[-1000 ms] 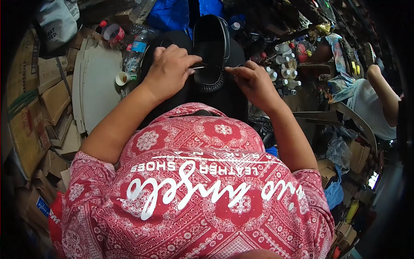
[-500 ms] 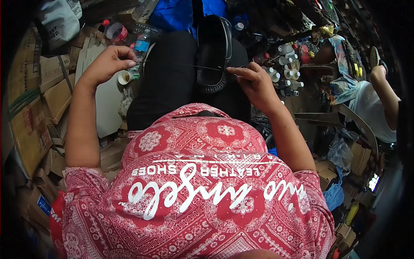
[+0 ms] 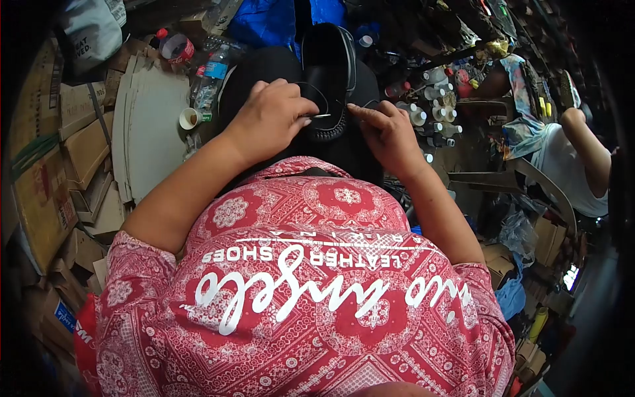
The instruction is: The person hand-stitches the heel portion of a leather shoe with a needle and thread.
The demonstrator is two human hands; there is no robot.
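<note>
A black shoe (image 3: 327, 73) rests on my lap, sole edge toward me, with stitch-like ridges around its near end. My left hand (image 3: 276, 114) is closed in a pinch over the shoe's near left side, holding a thin shiny needle (image 3: 322, 116). A dark thread (image 3: 326, 96) curves in a loop above it. My right hand (image 3: 389, 129) is at the shoe's right edge, its index fingertip by the rim and the other fingers curled. A dark strand bends close over its knuckles; the grip on it is partly hidden.
Plastic bottles (image 3: 215, 70), a paper cup (image 3: 190, 118) and cardboard pieces (image 3: 149, 132) lie to the left. Several white-capped bottles (image 3: 440, 112) stand at the right, near a curved chair arm (image 3: 549, 188). Another person's arm (image 3: 587, 145) shows at far right.
My left hand has moved right and nearer the shoe, from out beyond my left knee. The taut thread between my hands now hangs in a loop. My right hand has barely moved.
</note>
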